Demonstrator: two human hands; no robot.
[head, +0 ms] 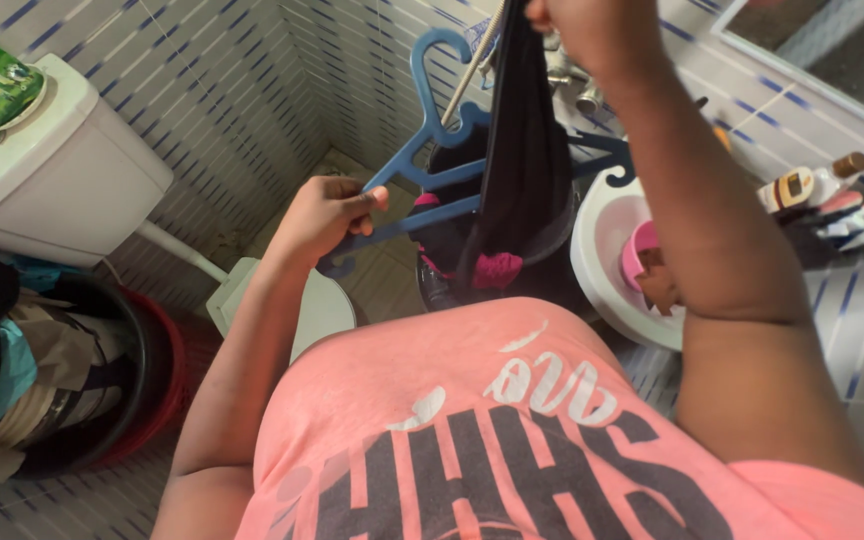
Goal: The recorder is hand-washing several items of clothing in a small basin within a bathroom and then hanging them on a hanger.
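My left hand (327, 215) pinches the blue hanger (432, 190) by its end, while my right hand (592, 30) grips the black garment (522, 170) draped over it.

The single head-worn camera looks steeply down the person's chest, very close. It faces a tiled corner (282, 90) between toilet tank (62, 170) and basin (602, 270).

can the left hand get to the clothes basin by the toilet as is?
Probably not right away: the left hand is closed on the blue hanger, so it isn't free. Otherwise nothing blocks the way down to the clothes basin at the person's left.
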